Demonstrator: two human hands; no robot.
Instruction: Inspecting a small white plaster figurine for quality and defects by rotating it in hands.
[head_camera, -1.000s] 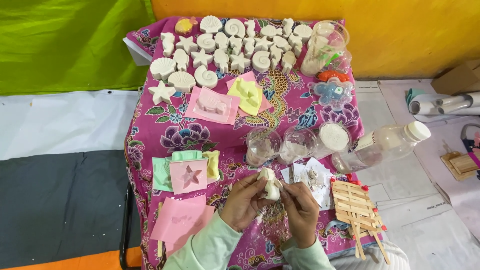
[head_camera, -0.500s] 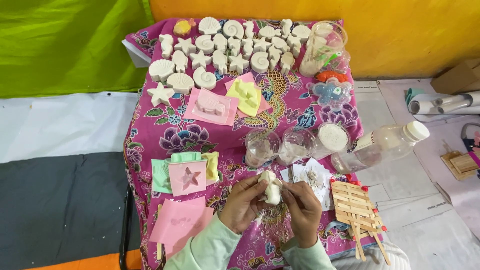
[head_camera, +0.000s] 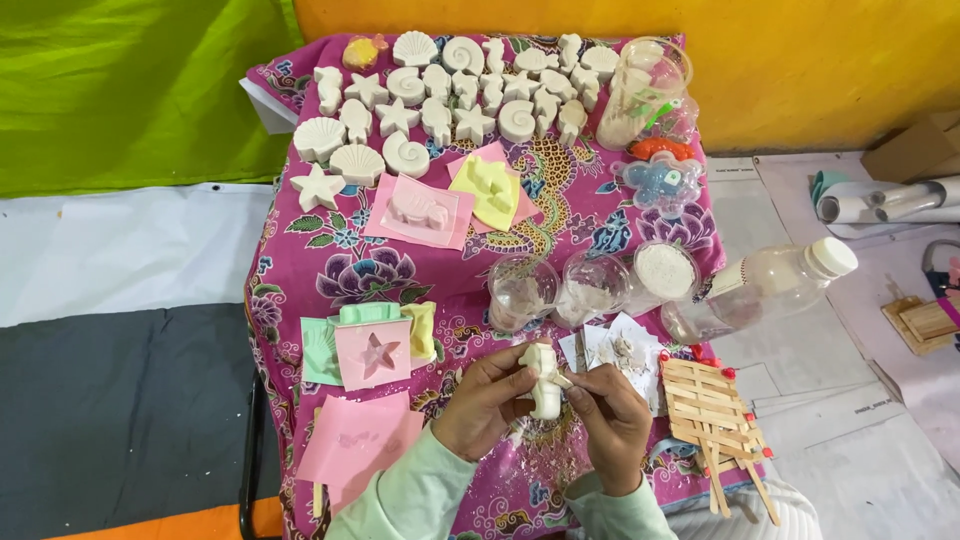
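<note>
My left hand (head_camera: 487, 402) grips a small white plaster figure (head_camera: 543, 380) above the near edge of a table draped in pink floral cloth (head_camera: 330, 270). My right hand (head_camera: 612, 418) is closed around a thin tool whose tip touches the figure's right side. White dust and crumbs lie on the cloth under the hands. Just behind the hands is a sheet of paper (head_camera: 625, 350) with plaster scraps.
Several white plaster shells and stars (head_camera: 440, 100) fill the far end. Pink, yellow and green moulds (head_camera: 375, 350) lie left and centre. Clear cups (head_camera: 522, 292), a powder tub (head_camera: 666, 270), a plastic bottle (head_camera: 770, 285), a tall jar (head_camera: 640, 92) and a stick frame (head_camera: 712, 408) sit right.
The hands stay in the same spot; the figure has turned slightly in my left hand while the right hand's tool works its side.
</note>
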